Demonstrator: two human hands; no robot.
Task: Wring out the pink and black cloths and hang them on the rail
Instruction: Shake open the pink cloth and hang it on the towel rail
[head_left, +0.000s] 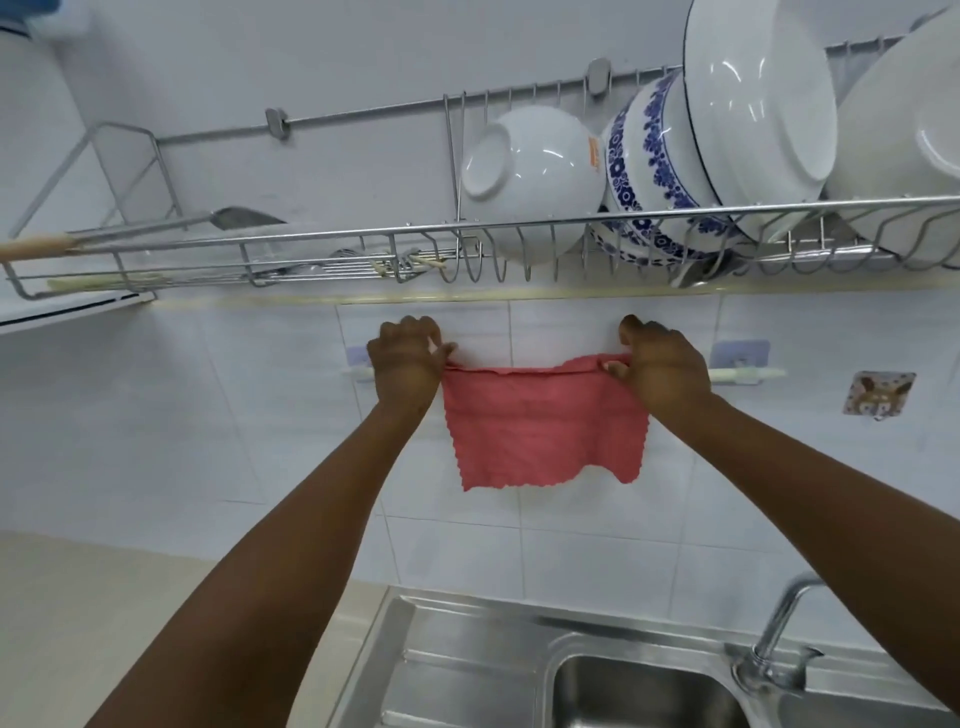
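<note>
The pink cloth (540, 426) hangs spread flat against the tiled wall, its top edge along the white rail (748, 374). My left hand (408, 361) pinches the cloth's upper left corner. At the upper right corner, my right hand (662, 364) grips the top edge. Most of the rail is hidden behind the cloth and my hands; only its ends show. No black cloth is in view.
A wire dish rack (519, 228) with white and blue-patterned bowls (649, 166) juts out above the rail. A wooden-handled spatula (156, 228) lies in the rack at left. Below are the steel sink (623, 686) and tap (779, 629). A sticker hook (878, 393) is at right.
</note>
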